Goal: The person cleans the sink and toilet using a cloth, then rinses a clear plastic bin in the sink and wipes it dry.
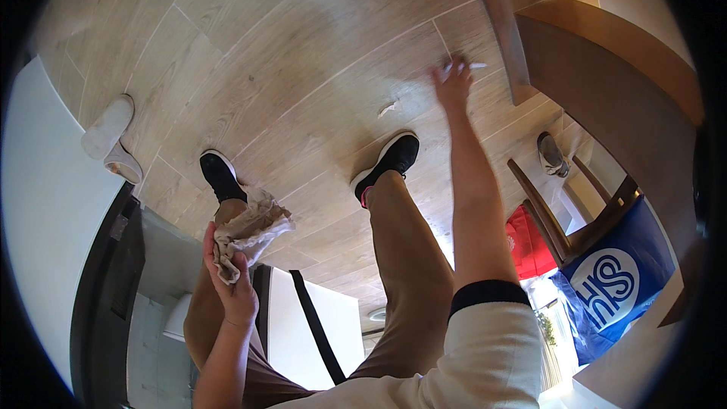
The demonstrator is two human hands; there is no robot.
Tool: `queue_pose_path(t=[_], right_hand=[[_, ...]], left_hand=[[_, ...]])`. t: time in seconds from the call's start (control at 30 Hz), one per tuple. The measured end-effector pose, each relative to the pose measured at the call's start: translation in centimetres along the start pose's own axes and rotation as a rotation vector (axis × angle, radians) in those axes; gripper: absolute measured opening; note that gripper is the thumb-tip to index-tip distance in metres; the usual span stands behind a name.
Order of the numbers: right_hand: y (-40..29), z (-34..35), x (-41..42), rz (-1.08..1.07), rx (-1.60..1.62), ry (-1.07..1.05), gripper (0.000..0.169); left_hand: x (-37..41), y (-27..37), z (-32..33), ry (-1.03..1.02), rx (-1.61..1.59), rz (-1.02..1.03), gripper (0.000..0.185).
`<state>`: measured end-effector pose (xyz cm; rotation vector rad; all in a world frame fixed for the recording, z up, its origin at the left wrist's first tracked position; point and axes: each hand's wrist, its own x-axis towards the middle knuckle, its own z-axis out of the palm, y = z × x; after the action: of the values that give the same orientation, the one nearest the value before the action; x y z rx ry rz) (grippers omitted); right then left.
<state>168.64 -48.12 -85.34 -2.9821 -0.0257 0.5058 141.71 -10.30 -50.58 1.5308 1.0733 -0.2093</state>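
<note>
My left hand (235,295) holds a crumpled, brownish-white wad of paper or cloth (255,230) above my left shin. It is loosely gathered between thumb and fingers, its ragged edge hanging away from me. My right arm stretches far forward, and my right hand (456,82), blurred by motion, is low over the wood-look tile floor (318,45). A thin white scrap (478,65) sticks out from among its fingers; what it is made of is unclear. Another small, pale, torn scrap (389,108) lies on the floor, left of that hand and just beyond my right shoe (392,159).
A brown wooden furniture panel (602,74) rises on the right. Near it are a shoe (551,154), wooden chair legs (539,210), a red bag (528,244) and a blue printed bag (619,284). Pale slippers (111,128) lie at left beside a white panel (45,193).
</note>
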Motion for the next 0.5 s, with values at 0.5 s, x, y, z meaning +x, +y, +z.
queue_pose_path(t=[0.5], right_hand=[[-14.2, 1.3, -12.4, 0.12, 0.053, -0.348, 0.023]], left_hand=[[-1.1, 3.7, -8.3, -0.043, -0.24, -0.005, 0.055]])
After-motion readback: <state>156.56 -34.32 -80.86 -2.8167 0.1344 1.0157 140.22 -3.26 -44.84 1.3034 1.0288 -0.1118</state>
